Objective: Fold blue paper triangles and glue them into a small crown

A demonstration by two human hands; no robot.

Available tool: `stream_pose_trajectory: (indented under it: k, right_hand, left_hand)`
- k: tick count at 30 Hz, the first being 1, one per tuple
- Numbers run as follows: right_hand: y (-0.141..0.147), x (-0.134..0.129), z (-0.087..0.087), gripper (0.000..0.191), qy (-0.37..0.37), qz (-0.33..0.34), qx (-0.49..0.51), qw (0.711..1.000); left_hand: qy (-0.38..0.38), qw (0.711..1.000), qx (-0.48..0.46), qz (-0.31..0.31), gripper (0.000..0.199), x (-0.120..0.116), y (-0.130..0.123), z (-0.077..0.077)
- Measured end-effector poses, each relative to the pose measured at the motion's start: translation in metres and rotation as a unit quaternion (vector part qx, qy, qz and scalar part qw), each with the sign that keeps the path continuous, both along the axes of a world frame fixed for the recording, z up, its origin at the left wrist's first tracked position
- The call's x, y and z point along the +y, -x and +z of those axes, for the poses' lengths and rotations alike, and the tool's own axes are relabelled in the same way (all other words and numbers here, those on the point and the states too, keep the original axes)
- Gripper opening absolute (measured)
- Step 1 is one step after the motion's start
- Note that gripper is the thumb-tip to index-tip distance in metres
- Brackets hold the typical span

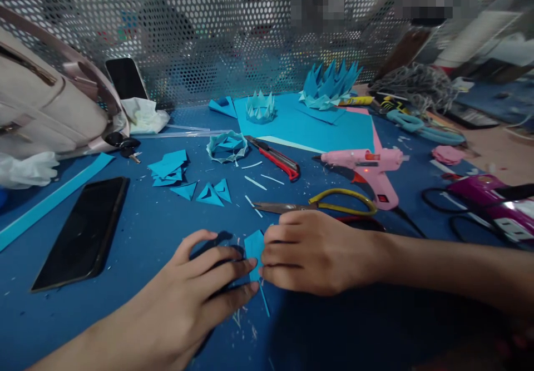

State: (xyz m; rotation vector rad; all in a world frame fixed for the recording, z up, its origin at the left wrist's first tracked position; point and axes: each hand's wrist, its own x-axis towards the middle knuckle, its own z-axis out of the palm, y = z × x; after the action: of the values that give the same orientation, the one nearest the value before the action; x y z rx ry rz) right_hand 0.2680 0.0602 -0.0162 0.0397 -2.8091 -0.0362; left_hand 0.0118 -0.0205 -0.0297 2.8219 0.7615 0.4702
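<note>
A small piece of blue paper (253, 244) lies on the blue tabletop between my hands. The thumb and index fingertip of my left hand (208, 282) pinch its lower left side, while the other fingers are spread. From the other side, my right hand (306, 251) has its fingers curled against the paper's right edge; its thumb is hidden. A thin blue strip (265, 300) sticks out below the piece. Just beyond my right hand lie scissors (342, 201) with yellow handles. Small folded blue triangles (211, 194) and a stack of blue paper pieces (169, 168) lie farther left.
A pink glue gun (367, 165) and a red utility knife (275, 159) lie ahead. Folded paper rings (227, 146) and a spiky blue paper piece (329, 84) stand farther back, near blue sheets (304, 123). At left are a phone (81, 232) and a bag (45, 93).
</note>
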Motion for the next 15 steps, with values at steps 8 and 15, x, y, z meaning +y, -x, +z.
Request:
stream_pose_trajectory:
  k: [8,15]
  right_hand:
    - [0.0043,0.0000,-0.0044,0.024,-0.007,-0.008,-0.015,1.000]
    - [0.0068,0.0004,-0.0087,0.023,-0.017,0.001,0.018,1.000]
  left_hand:
    - [0.042,0.999,-0.013,-0.017,0.047,0.0044,0.0038,0.0049]
    - [0.128,0.991,-0.022,0.015,0.044,0.0063,0.0053,0.0071]
